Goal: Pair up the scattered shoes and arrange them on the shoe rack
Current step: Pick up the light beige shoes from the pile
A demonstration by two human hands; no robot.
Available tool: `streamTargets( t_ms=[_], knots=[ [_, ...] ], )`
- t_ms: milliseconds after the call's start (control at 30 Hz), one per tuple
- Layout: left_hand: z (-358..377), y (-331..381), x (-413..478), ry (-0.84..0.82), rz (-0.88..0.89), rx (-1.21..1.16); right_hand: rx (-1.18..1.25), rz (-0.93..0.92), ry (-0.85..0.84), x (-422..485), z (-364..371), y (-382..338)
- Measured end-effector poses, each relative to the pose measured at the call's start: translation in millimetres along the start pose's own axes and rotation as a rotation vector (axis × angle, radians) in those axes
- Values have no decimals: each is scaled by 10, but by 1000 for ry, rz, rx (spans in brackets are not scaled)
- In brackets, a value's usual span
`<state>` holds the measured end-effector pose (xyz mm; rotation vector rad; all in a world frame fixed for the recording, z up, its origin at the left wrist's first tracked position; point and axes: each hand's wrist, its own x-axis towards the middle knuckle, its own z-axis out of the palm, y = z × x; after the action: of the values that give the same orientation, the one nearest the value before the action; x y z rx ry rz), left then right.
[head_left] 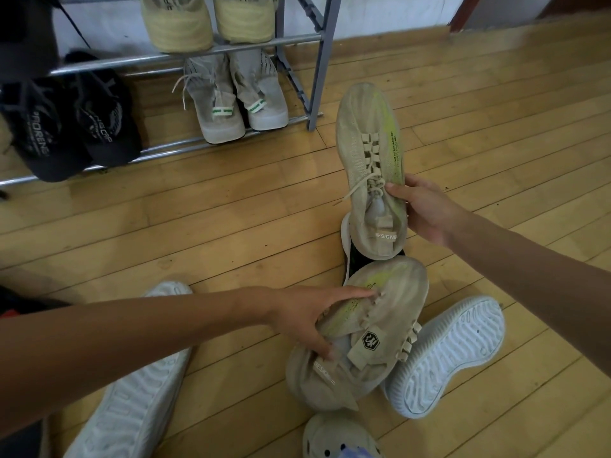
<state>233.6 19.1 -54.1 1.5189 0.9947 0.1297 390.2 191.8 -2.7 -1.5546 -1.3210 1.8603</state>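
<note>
Wooden plank floor [231, 226], with a grey metal shoe rack [317, 77] standing at its far edge. On the rack's bottom rails: black sneakers [66, 127] at left, grey sneakers [238, 97] at right. On the rail above: pale yellow sneakers [208, 21]. Near the floor's front edge: two white shoes [446, 358] sole-up, a beige sneaker [357, 342], a white clog [337, 438].
</note>
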Motion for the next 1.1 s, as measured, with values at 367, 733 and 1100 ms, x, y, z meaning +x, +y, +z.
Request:
streamTargets(
  t_ms=[367,733,1100],
  knots=[
    [-878,-396,-1116,771,-91,-246,19,-17,-17,8,12,-303],
    [-1114,327,-1620,1145,231,-405,-27,-121,-279,-495,1010,-868],
    [-1048,741,-3211,1390,124,-405,-71,-253,-365,-1248,2225,-1692]
  ],
)
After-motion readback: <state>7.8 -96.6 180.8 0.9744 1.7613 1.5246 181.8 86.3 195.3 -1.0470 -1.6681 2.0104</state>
